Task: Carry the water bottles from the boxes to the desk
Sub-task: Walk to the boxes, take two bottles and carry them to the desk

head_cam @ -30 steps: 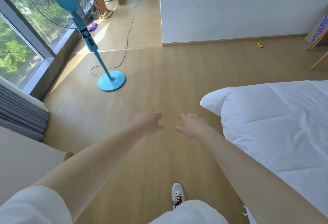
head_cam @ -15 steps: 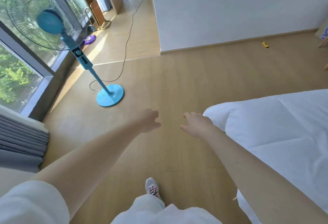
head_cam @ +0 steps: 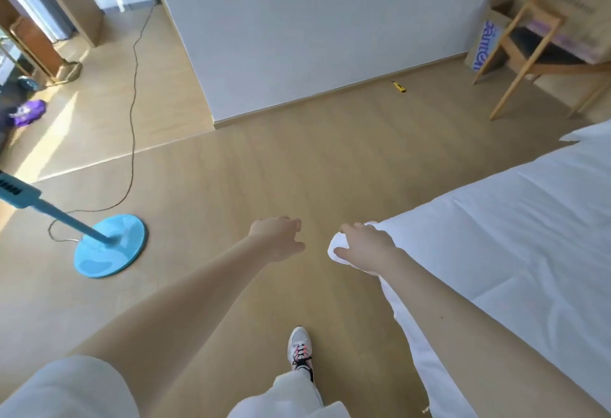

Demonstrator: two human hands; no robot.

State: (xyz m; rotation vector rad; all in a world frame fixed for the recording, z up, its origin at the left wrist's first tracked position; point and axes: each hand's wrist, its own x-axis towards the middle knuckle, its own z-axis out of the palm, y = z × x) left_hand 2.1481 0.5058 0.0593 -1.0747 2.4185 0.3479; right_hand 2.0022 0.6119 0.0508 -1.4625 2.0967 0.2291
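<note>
Brown boxes [head_cam: 483,43] sit far ahead of the right hand [head_cam: 365,245]. It and the left hand [head_cam: 277,239] hang loose, holding nothing. No bottle looks carried yet.

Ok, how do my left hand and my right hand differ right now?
The left hand shows over bare wooden floor. The right hand shows in front of the corner of the white bed, and I cannot tell whether it touches it. The left hand is on the side of the blue fan base, and the right hand is on the bed's side. Both reach forward with loosely curled fingers and hold nothing.
</note>
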